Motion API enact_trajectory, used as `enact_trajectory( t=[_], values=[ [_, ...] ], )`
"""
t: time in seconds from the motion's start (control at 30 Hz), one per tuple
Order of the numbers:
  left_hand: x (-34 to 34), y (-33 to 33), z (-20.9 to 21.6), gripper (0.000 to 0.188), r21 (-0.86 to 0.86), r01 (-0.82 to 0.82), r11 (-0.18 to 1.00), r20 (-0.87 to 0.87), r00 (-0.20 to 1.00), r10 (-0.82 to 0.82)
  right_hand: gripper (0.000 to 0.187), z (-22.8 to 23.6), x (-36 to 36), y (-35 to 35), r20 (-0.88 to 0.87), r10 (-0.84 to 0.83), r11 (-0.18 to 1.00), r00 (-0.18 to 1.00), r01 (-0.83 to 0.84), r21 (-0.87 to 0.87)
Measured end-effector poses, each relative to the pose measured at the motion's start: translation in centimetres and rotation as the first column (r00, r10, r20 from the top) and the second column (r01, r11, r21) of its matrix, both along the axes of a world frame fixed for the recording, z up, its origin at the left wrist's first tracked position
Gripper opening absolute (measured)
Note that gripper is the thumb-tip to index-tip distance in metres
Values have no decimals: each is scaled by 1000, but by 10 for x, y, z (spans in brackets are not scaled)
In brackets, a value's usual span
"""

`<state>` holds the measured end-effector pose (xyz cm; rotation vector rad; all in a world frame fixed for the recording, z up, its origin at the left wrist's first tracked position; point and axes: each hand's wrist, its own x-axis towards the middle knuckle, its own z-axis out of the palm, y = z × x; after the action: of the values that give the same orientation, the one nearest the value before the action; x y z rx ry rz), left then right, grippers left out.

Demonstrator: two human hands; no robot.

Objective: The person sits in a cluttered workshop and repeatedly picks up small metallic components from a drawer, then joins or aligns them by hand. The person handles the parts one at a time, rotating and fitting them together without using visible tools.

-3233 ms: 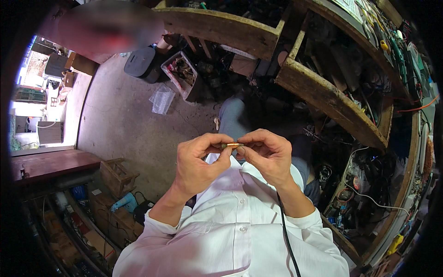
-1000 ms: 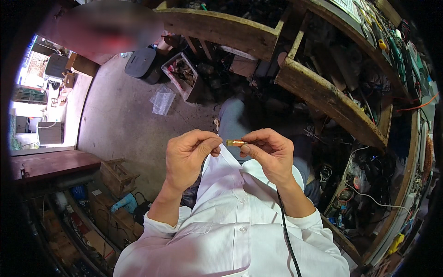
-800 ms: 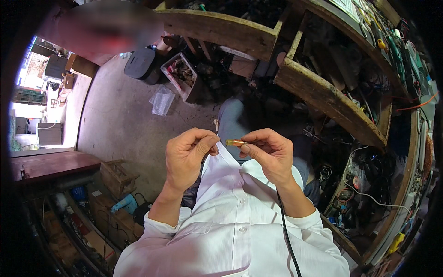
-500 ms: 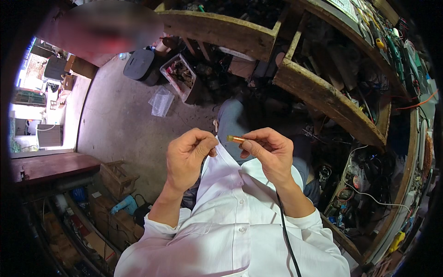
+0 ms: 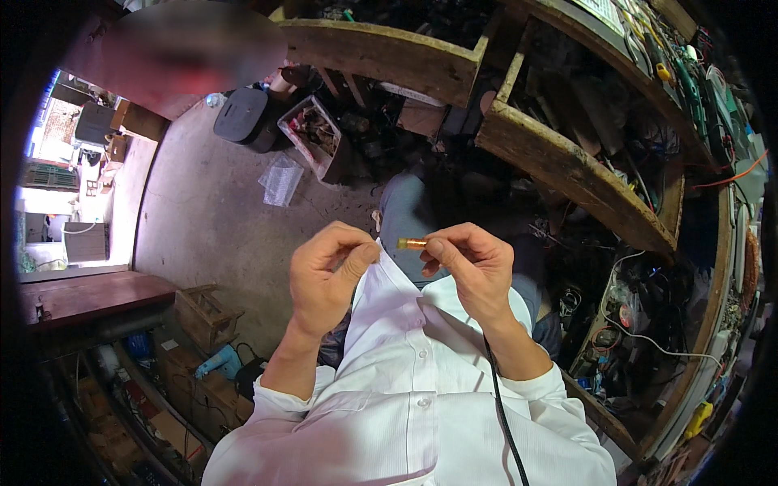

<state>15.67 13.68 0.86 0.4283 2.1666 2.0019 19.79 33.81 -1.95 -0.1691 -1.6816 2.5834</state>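
In front of my shirt, my right hand (image 5: 474, 263) pinches a small cylinder (image 5: 413, 243) between thumb and fingertips. The cylinder looks like a coil, copper-coloured on its body with a yellowish end that points left. Level with it on the left, my left hand (image 5: 328, 267) is closed, thumb pressed against the curled fingers. Whatever those fingers hold, perhaps something very thin, is too small to make out. A gap separates the two hands.
Two open wooden drawers (image 5: 583, 174) jut out ahead and to the right. A bin of scraps (image 5: 316, 138) and a dark grey container (image 5: 243, 113) stand on the floor, near a clear plastic bag (image 5: 281, 180). At left are a wooden stool (image 5: 208, 312) and a reddish tabletop (image 5: 97, 292).
The cylinder is turned slightly, now lying nearly level. Both hands have shifted only a little and keep their pinches.
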Motion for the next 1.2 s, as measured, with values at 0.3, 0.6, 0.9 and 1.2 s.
enact_trajectory(
  t=[0.3,0.6,0.9,1.2],
  values=[
    [-1,17,12,19,-115,39,993,12,999,-38,11,3,1,0,-80,66,988,995,-53,144],
    [-2,18,12,17,-126,70,990,-2,998,-70,12,1,2,1,-107,57,992,993,-45,114],
    [-1,19,12,17,-54,95,994,99,991,-90,14,-1,-1,2,-182,94,979,979,-58,195],
    [0,16,9,16,-46,85,995,81,993,-81,15,2,0,0,-76,90,990,993,-81,117]
  ],
)
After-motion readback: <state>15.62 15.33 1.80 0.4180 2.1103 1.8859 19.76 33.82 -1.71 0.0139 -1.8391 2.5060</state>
